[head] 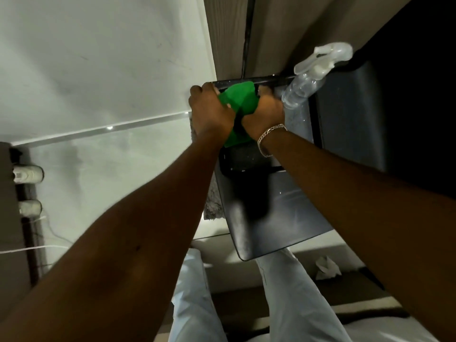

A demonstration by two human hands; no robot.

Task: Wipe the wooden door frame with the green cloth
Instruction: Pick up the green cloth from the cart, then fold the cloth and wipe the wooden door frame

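Note:
The green cloth is bunched between both my hands, over the far edge of a dark glossy seat-like surface. My left hand grips its left side. My right hand, with a chain bracelet on the wrist, grips its right side, and a tail of cloth hangs down between my wrists. The wooden door frame runs up from just beyond the hands, with a dark gap between two wooden strips. Neither hand touches the wood.
A clear spray bottle sits on the dark surface right of my right hand. White tiled floor spreads left. Pale shoes and white cables lie far left. There is a grey rug, a crumpled tissue, and my legs below.

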